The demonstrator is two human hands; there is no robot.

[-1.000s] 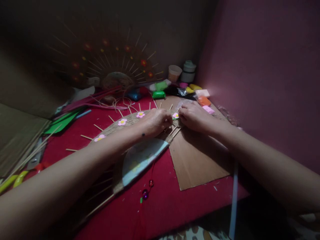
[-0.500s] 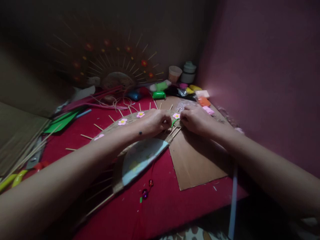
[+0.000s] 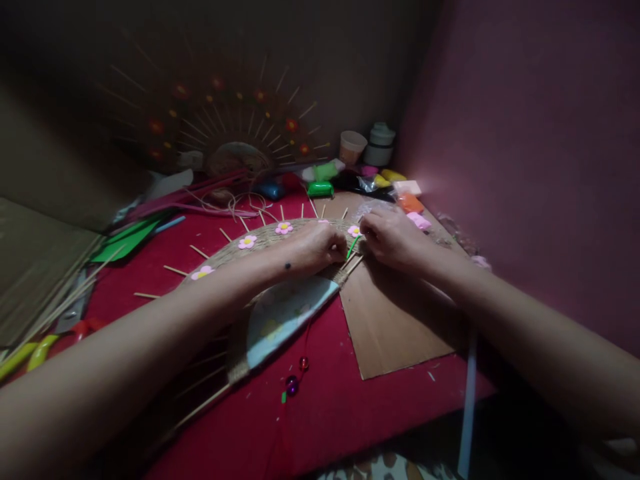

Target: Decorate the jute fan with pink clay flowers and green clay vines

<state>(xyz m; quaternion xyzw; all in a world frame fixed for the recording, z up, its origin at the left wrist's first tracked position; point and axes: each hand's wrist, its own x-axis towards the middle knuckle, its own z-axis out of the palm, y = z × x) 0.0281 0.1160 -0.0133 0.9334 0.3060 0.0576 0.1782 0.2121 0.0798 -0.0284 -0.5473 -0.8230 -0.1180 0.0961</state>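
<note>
A half-round fan-shaped craft of sticks and twine (image 3: 227,257) lies on the red surface, with pink flowers (image 3: 247,242) along its band and a pale blue patterned panel (image 3: 280,327) at its centre. Over its right end, a thin green strand (image 3: 353,247) runs between my two hands, beside a pink flower with a yellow middle (image 3: 355,231). My left hand (image 3: 320,245) is closed in a pinch at the strand's lower end. At the upper end, my right hand (image 3: 385,232) is closed too, its fingertips partly hidden.
Brown cardboard (image 3: 400,333) lies under the craft's right end. Behind are a green packet (image 3: 320,189), a cup (image 3: 352,147), a lidded jar (image 3: 380,143) and a similar stick craft (image 3: 240,127). Yellow-handled scissors (image 3: 43,352) lie left; a glue stick (image 3: 469,407) lies right.
The green strand was curved and slack; now it is straight between my fingers. My hands have hardly moved, and the whole view has shifted slightly.
</note>
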